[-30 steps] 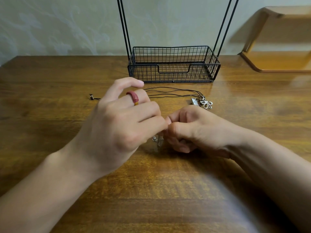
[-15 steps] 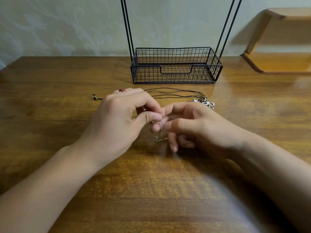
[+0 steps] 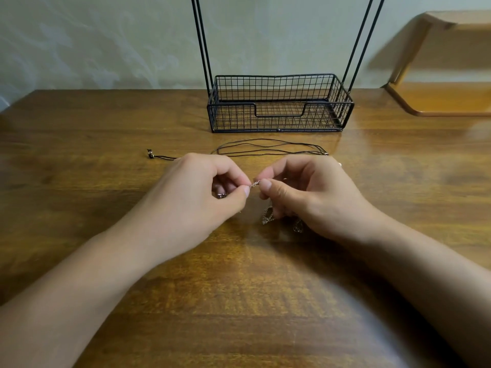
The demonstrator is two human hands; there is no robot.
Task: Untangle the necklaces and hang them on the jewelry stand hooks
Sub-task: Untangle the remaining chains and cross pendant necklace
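Left hand [image 3: 202,192] and right hand [image 3: 305,192] meet at bench centre, each pinching a fine chain [image 3: 254,184] between thumb and forefinger; a short taut length spans the gap between the two pinches. The rest of the chain hangs below the right hand and bunches in loops on the bench [image 3: 79,155], at 6 o'clock from the pinch. A small metal piece shows under the left fingers; what it is cannot be told.

At 12 o'clock from the hands lie the dark cords [image 3: 268,148], several strands run together, one end trailing to 10 o'clock. Beyond them stands the stand [image 3: 279,102], a wire basket with rods rising out of view; its hooks are not seen.

Risks, as judged: pulling the pinches apart could tighten any knot in the bunched loops. A slip would drop the chain into a fresh tangle.
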